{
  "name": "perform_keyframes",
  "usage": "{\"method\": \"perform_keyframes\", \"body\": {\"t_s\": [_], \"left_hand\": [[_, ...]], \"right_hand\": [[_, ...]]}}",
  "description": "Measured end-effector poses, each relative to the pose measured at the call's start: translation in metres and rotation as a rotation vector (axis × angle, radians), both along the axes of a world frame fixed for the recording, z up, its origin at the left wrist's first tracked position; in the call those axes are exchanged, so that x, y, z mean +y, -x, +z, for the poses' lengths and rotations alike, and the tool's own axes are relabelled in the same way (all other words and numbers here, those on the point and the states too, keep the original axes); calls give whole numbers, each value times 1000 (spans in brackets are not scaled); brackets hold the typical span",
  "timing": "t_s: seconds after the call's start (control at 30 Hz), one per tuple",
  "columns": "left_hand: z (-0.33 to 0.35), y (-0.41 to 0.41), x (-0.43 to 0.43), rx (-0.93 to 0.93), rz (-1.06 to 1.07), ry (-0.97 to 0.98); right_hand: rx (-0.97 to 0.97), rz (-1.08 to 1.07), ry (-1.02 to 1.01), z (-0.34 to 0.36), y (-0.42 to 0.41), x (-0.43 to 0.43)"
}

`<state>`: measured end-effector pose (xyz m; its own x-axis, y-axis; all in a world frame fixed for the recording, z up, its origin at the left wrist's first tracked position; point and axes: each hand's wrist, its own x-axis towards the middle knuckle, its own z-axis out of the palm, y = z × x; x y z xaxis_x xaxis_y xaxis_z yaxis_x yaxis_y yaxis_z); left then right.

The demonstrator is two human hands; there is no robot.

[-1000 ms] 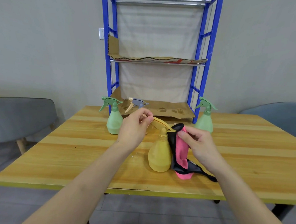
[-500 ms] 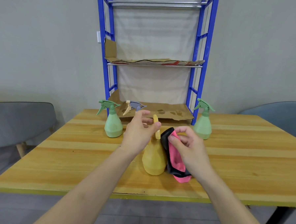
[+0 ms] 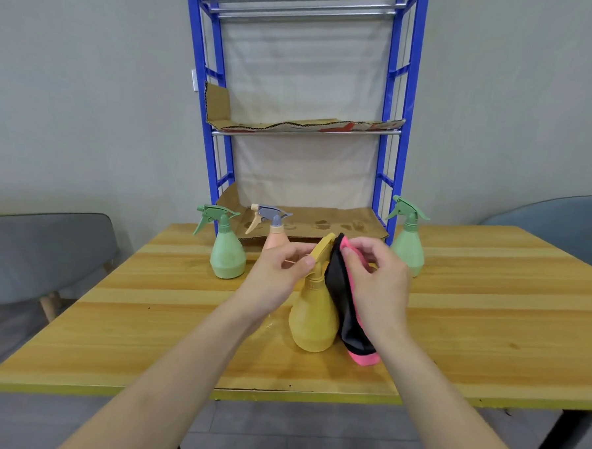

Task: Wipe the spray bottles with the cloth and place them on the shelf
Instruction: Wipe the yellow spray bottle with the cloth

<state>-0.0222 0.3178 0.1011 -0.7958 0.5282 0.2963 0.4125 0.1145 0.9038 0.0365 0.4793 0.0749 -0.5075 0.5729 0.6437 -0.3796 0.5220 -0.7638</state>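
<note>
Early stage, by my read. No bottle was clearly on the shelf (image 3: pixel 390 126) yet, and both cardboard (image 3: pixel 322 222) liners showed nothing standing on them. Four bottles were in view:
- The yellow spray bottle (image 3: pixel 314 314) stood upright on the table (image 3: pixel 145 319), centre frame, in your hands and mid-wipe.
- The left green bottle (image 3: pixel 227 251) stood on the table, left of centre, near the shelf's left leg.
- The right green bottle (image 3: pixel 408 247) stood on the table just right of the shelf's right leg.
- The peach bottle (image 3: pixel 275 238) sat behind your left hand at the lower cardboard's front edge. I could not tell whether it was on the shelf or the table.

So one wipe was under way, with the placings and likely three more wipes left.

Your left hand (image 3: pixel 278 275) came in from lower left, forearm angled up toward centre. Its thumb and fingertips were pinched on the yellow trigger head, steadying it.

Your right hand (image 3: pixel 377 283) came in from lower right, fingers curled and pinching the top edge of the cloth (image 3: pixel 346 312) right against the trigger head. The cloth, black with a pink side, draped down the bottle's right side, touching it, with its bottom end on the table.
</note>
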Motion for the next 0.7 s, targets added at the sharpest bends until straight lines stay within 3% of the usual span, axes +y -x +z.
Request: {"method": "perform_keyframes", "body": {"t_s": [0.43, 0.7], "left_hand": [[-5, 5, 1, 55, -22, -6], [-5, 9, 1, 45, -59, 1]], "right_hand": [[83, 12, -260, -32, 5, -26], [91, -124, -97, -17, 18, -18]]}}
